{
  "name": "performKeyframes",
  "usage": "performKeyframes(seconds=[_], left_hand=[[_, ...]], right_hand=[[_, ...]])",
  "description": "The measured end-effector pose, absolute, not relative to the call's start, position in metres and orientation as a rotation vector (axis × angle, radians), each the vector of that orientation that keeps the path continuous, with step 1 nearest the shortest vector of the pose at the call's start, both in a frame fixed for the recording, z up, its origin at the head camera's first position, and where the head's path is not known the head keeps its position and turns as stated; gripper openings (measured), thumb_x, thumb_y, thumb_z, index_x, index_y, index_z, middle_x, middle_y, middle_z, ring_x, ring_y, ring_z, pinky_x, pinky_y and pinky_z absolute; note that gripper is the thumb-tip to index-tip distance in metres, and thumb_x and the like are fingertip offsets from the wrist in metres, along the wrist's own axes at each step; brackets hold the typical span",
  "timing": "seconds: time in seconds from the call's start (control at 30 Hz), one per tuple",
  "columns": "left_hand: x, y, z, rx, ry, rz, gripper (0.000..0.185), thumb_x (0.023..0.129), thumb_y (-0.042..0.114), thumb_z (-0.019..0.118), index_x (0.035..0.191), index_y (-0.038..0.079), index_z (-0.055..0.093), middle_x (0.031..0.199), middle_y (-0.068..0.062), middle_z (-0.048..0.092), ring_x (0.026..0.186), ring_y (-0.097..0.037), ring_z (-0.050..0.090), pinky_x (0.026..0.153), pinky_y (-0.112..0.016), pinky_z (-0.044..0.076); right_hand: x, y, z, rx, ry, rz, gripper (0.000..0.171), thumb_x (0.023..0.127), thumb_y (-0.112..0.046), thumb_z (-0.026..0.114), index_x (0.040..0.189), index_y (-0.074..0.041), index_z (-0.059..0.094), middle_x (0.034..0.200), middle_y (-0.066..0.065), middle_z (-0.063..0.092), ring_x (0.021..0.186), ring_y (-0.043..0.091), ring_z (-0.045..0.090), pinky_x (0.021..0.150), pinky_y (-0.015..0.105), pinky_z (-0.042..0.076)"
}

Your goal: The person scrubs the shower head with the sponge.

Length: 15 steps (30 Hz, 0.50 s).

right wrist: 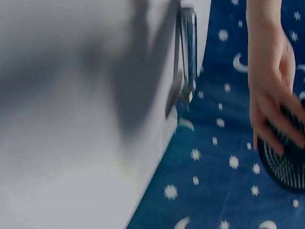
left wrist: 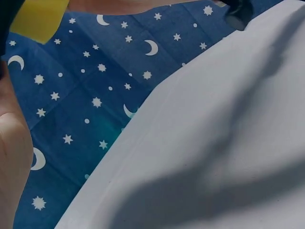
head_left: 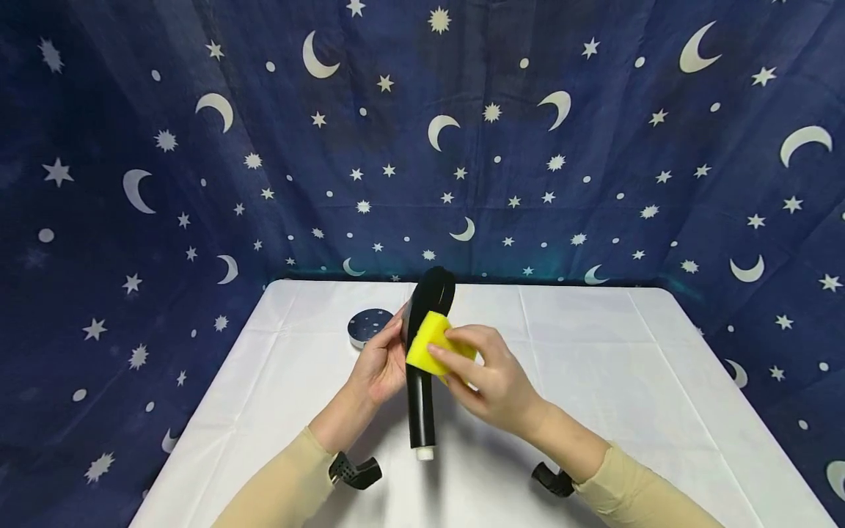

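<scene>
In the head view my left hand (head_left: 385, 367) holds a black shower head (head_left: 420, 414) upright by its upper part, handle down with a white end. Some of that hand's fingers are hidden behind it. In the right wrist view those fingers lie across its rounded, dotted head (right wrist: 287, 174). My right hand (head_left: 488, 378) pinches a yellow sponge (head_left: 428, 345) between thumb and fingers. The sponge lies in front of the shower head's neck; whether it touches is hard to tell. A corner of the sponge (left wrist: 40, 21) also shows in the left wrist view.
A white-covered table (head_left: 317, 315) lies under both hands. Behind the left hand stands a low round disc (head_left: 367, 325) with a shiny top reflecting the stars. A dark blue cloth (head_left: 396, 132) with moons and stars hangs around the table. Both wrists carry black mounts (head_left: 356, 473).
</scene>
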State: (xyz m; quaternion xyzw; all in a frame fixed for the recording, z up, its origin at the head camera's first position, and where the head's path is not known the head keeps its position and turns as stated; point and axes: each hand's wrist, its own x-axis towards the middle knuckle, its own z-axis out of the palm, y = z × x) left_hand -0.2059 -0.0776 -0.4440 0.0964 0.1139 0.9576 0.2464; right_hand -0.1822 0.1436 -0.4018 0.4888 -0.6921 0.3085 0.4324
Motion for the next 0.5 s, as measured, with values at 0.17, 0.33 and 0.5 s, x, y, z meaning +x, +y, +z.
performKeyframes(seconds=[0.17, 0.33, 0.5], left_hand=[[-0.206, -0.080, -0.445, 0.331, 0.329, 2.573, 0.051, 0.112, 0.007, 0.027, 0.162, 0.017, 0.029, 0.141, -0.008, 0.061, 0.127, -0.019, 0.060, 0.110, -0.039, 0.044], [-0.206, -0.081, -0.445, 0.393, 0.422, 2.525, 0.053, 0.112, 0.005, 0.025, 0.163, 0.019, 0.025, 0.140, -0.007, 0.061, 0.122, -0.020, 0.063, 0.099, -0.039, 0.054], [-0.204, -0.086, -0.442, 0.480, 0.677, 2.536, 0.055, 0.112, 0.004, 0.026, 0.165, 0.018, 0.020, 0.145, -0.007, 0.054, 0.117, -0.020, 0.064, 0.089, -0.036, 0.058]], right_hand=[[-0.191, 0.151, -0.390, 1.151, -1.722, 0.737, 0.029, 0.098, -0.012, 0.059, 0.122, -0.006, 0.074, 0.119, 0.023, 0.061, 0.104, 0.039, 0.059, 0.093, 0.042, 0.049], [-0.205, 0.168, -0.378, 0.901, -1.966, 0.879, 0.036, 0.093, -0.008, 0.060, 0.127, -0.008, 0.072, 0.124, 0.018, 0.061, 0.110, 0.035, 0.056, 0.089, 0.041, 0.047], [-0.199, 0.175, -0.375, 0.847, -2.141, 0.851, 0.041, 0.091, -0.003, 0.065, 0.130, -0.010, 0.071, 0.125, 0.013, 0.062, 0.111, 0.031, 0.055, 0.088, 0.043, 0.050]])
